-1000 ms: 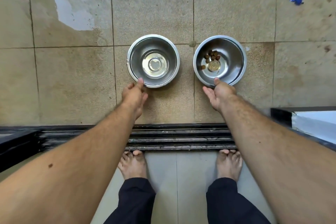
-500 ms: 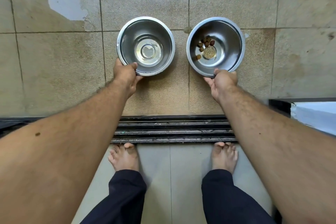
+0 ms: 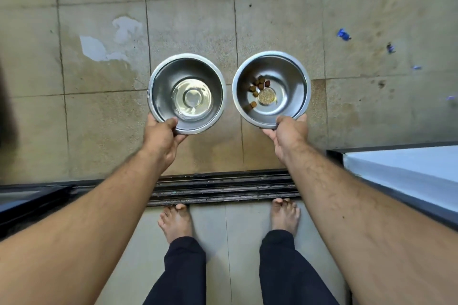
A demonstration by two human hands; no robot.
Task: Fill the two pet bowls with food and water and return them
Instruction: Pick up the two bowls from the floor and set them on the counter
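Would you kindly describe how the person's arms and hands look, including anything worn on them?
Both forearms are bare and hairy, with no sleeves in view. The left hand and right hand wear no gloves, rings or watch that I can see. A small dark mole marks each forearm.

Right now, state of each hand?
Left hand: grips rim of the water bowl.
Right hand: grips rim of the food bowl.
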